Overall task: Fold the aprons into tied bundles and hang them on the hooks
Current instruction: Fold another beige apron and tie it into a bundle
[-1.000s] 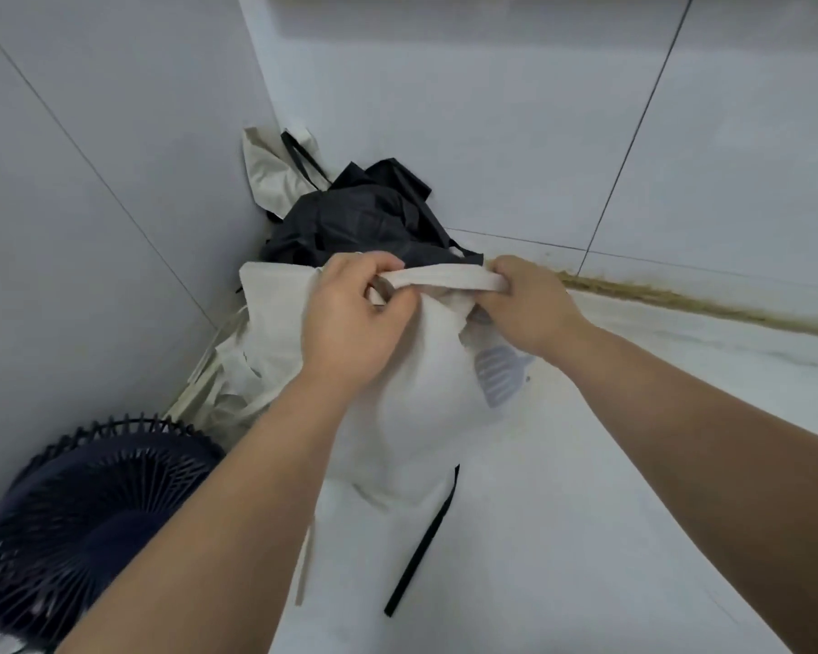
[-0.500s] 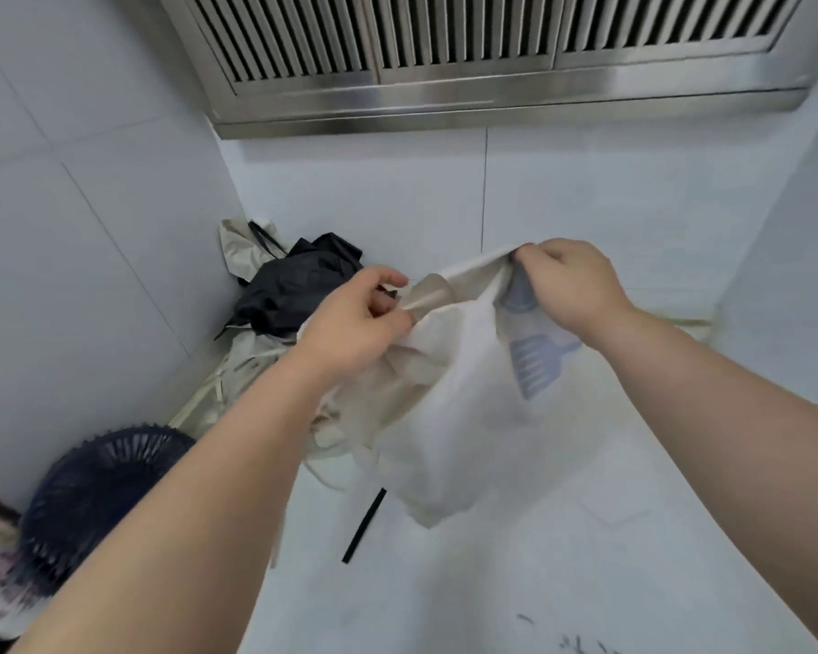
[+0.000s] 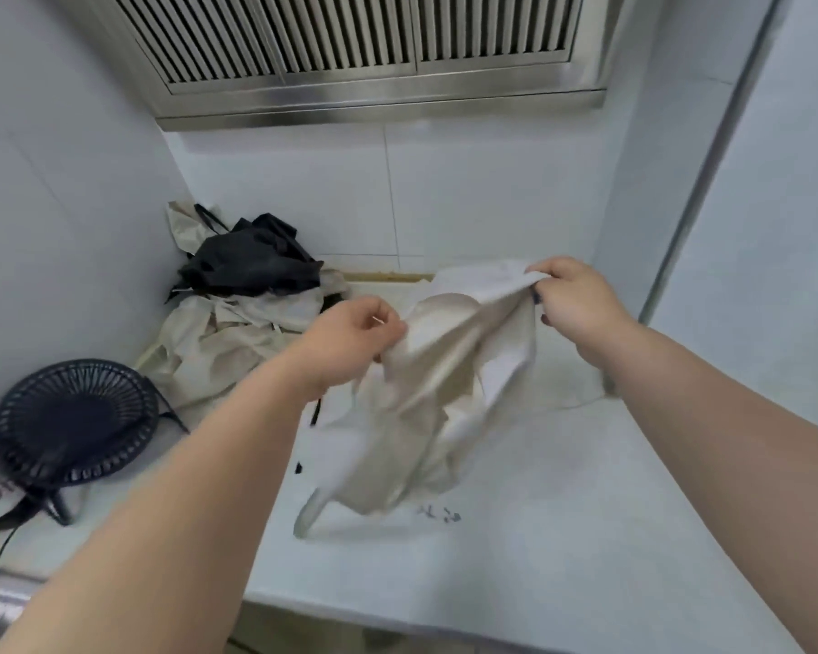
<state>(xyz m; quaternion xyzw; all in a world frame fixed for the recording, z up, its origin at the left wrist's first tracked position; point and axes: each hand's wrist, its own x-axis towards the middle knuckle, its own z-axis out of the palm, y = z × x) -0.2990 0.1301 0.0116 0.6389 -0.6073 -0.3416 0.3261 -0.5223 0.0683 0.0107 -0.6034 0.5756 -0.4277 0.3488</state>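
Note:
I hold a cream apron [image 3: 449, 398] up above the white counter [image 3: 563, 535]. My left hand [image 3: 350, 342] pinches its upper edge on the left, and my right hand [image 3: 572, 304] grips the edge on the right. The cloth sags between them and its lower end touches the counter, with a cream strap [image 3: 309, 509] trailing down. In the back left corner lies a pile of more aprons: a black one [image 3: 251, 262] on top of crumpled cream ones [image 3: 218, 342]. No hooks are in view.
A small black desk fan [image 3: 72, 422] stands on the left of the counter, its cable running off the front edge. A steel louvred hood [image 3: 364, 54] hangs overhead. Tiled walls close in the left, the back and the right.
Both hands have lifted the cream apron off the pile and carried it to the right, spreading apart along its edge. The view has tilted up, revealing the hood.

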